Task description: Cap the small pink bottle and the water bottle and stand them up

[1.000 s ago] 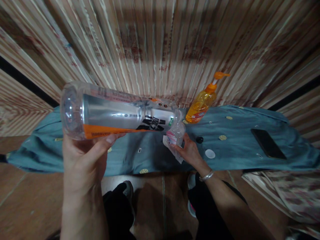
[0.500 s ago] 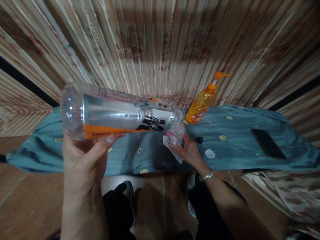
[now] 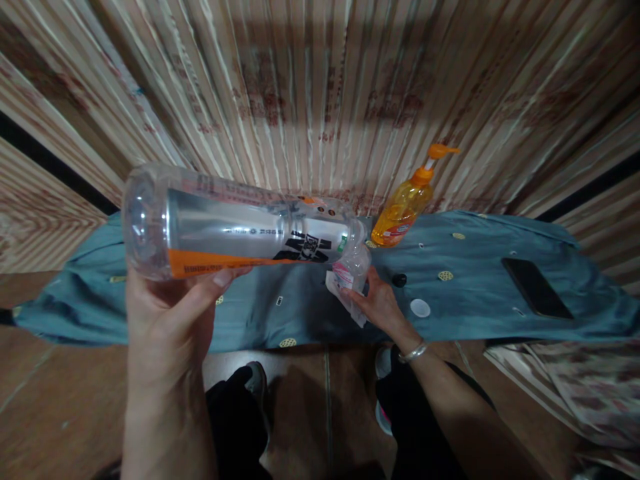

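Observation:
My left hand (image 3: pixel 175 313) is closed around the base end of a large clear plastic bottle (image 3: pixel 225 223) with a silver and orange label. That bottle lies tilted nearly level, its neck to the right. At its neck is a smaller clear plastic bottle (image 3: pixel 356 259) with a pink and white label, and my right hand (image 3: pixel 377 300) grips it. The two mouths seem to meet, but I cannot tell if they touch. A white tissue or wrap (image 3: pixel 345 303) hangs under my right fingers. Any liquid inside either bottle is hard to make out.
An orange pump bottle (image 3: pixel 400 210) stands behind my right hand. A black cap (image 3: pixel 399 279) and a white cap (image 3: pixel 420 307) lie on the teal cloth (image 3: pixel 470 280), with a dark phone (image 3: pixel 537 288) farther right. A patterned curtain (image 3: pixel 300 87) hangs close behind.

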Motion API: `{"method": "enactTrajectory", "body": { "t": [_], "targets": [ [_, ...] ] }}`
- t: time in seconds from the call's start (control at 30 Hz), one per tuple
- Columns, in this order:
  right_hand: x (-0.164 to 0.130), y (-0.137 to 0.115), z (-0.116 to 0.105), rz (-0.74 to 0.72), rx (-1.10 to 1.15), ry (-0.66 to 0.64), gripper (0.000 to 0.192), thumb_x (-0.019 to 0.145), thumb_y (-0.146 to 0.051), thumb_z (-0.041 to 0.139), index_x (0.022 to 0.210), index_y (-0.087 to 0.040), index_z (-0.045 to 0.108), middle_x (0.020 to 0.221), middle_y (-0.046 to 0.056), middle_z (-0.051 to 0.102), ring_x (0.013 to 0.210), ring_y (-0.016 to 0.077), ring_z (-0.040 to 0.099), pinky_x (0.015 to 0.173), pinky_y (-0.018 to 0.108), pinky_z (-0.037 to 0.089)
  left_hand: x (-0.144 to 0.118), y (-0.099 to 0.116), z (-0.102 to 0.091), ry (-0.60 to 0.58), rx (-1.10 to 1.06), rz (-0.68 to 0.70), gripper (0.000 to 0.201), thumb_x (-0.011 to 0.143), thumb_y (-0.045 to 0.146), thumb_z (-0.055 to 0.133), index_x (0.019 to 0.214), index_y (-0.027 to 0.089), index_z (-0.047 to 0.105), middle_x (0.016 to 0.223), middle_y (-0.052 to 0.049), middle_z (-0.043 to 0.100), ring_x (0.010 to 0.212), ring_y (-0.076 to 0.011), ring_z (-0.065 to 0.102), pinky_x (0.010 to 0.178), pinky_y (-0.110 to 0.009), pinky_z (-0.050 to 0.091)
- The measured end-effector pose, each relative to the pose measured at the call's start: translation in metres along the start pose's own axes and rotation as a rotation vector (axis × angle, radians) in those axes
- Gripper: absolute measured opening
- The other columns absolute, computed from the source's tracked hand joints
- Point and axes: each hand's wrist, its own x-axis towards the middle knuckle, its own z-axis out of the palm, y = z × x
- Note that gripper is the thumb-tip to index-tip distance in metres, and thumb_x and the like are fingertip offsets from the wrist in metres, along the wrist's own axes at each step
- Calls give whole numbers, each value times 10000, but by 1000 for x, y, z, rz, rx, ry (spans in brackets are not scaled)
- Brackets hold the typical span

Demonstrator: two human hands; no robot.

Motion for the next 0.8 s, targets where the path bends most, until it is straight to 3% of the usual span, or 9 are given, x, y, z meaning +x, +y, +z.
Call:
{"method": "enactTrajectory", "body": {
  "t": [0.4, 0.57, 0.8],
  "targets": [
    [0, -1, -2, -13, -33, -4, 455, 813, -433, 710, 1171, -195, 560, 945, 85, 764, 829, 286, 748, 706, 355, 556, 0, 0, 0, 7, -7, -8, 663, 493, 163, 960, 1102, 299, 737, 973, -27, 750, 859, -241, 700, 767, -461, 628],
    [0, 1, 0, -13, -16, -7, 465, 820, -456, 709, 1170, -185, 565, 949, 90, 757, 843, 288, 744, 722, 358, 554, 0, 1, 2, 8, -8, -15, 618, 481, 165, 965, 1049, 287, 754, 884, -11, 754, 847, -233, 711, 791, -450, 630],
    [0, 0, -1, -17, -9, -6, 469, 818, -417, 707, 1202, -190, 565, 961, 83, 764, 846, 289, 748, 713, 367, 562, 0, -1, -2, -4, -4, 4, 634, 494, 159, 957, 1078, 281, 742, 968, -33, 765, 844, -239, 707, 783, -466, 635]
  ]
}}
